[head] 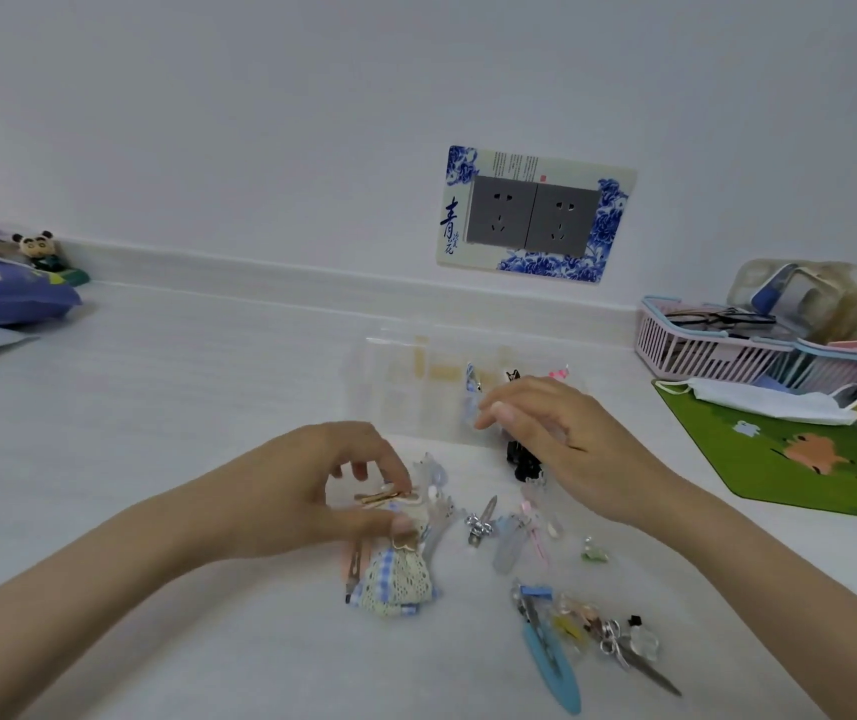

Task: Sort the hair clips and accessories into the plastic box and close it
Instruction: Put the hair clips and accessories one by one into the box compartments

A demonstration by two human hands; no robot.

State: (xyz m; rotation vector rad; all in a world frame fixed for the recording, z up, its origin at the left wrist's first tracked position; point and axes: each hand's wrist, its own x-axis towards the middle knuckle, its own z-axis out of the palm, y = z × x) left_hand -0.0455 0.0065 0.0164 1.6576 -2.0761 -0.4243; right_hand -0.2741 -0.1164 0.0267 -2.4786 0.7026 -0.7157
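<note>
A clear plastic box (405, 387) with compartments stands open at the back of the white table, with a few clips in its right part. My left hand (322, 485) pinches a gold hair clip (385, 497) between thumb and fingers, just above a lace and blue-check bow (395, 574). My right hand (556, 433) hovers at the box's front right, fingers curled and apart, a pale clear clip (469, 407) blurred at its fingertips. A black claw clip (522, 459) lies under that hand. Loose clips lie in front, among them a long blue clip (553, 667) and a silver clip (644, 667).
A pink basket (702, 350) with glasses and packets stands at the right, by a white face mask (764, 400) on a green mat (800, 459). A purple pack (5, 293) and a panda figure (37, 246) sit far left. Wall sockets (535, 215) are behind the box.
</note>
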